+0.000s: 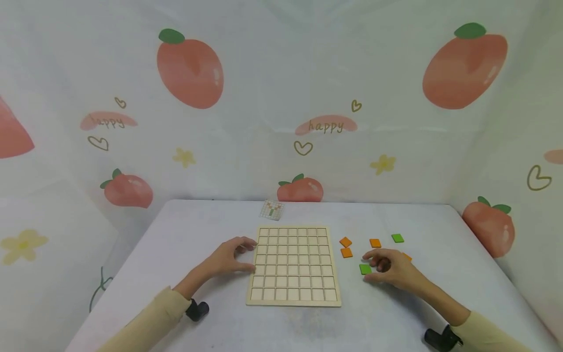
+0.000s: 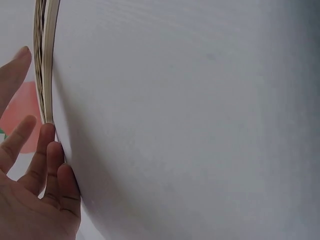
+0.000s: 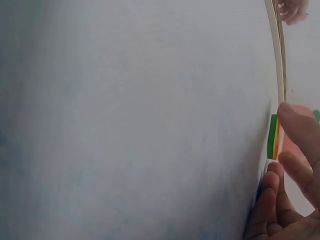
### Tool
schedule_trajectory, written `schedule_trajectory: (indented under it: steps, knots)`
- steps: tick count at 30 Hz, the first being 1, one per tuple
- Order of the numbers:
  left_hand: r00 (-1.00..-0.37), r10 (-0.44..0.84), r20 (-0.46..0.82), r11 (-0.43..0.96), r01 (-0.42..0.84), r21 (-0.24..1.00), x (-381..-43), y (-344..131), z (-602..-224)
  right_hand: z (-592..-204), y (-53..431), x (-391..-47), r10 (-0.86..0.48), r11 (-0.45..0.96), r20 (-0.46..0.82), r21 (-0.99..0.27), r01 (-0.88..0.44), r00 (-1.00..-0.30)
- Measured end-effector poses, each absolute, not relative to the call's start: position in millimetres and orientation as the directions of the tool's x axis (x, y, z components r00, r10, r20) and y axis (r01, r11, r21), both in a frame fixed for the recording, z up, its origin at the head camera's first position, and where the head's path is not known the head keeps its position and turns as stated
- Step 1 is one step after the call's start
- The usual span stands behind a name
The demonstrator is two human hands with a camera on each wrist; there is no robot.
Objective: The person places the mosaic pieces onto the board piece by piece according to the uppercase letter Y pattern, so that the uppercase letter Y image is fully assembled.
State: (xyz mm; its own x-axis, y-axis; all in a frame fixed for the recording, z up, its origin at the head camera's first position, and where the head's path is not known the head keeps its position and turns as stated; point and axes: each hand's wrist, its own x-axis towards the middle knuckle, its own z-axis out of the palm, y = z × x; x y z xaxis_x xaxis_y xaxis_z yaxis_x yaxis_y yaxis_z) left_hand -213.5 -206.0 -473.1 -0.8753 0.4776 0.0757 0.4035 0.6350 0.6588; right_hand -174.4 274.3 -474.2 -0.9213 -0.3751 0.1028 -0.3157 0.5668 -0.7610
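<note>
A pale wooden grid board (image 1: 293, 303) lies flat on the white table. My left hand (image 1: 232, 255) is at its left edge, thumb and index finger spread and fingertips right at the rim. In the left wrist view the other fingers of the left hand (image 2: 40, 185) bend loosely near the board's edge (image 2: 49, 65). To the right of the board, my right hand (image 1: 393, 269) has thumb and index finger apart on either side of a green square tile (image 1: 364, 269). The right wrist view shows this green tile (image 3: 272, 136) between the tips of the right hand (image 3: 300, 165).
Orange tiles (image 1: 346, 253) lie between the board and the right hand, another orange tile (image 1: 375, 243) behind that hand, and one partly hidden by it. A second green tile (image 1: 398, 238) lies farther back. A small patterned card (image 1: 272, 209) is near the table's back edge.
</note>
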Motion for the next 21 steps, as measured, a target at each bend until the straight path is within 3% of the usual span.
schedule_trajectory:
  steps: [21]
  knots:
    - [-0.865, 0.498, 0.069, 0.644, 0.422, 0.639, -213.9, -202.1, -474.3, -472.3, 270.4, -175.6, -0.404, 0.581, 0.071, -0.75, -0.316, -0.912]
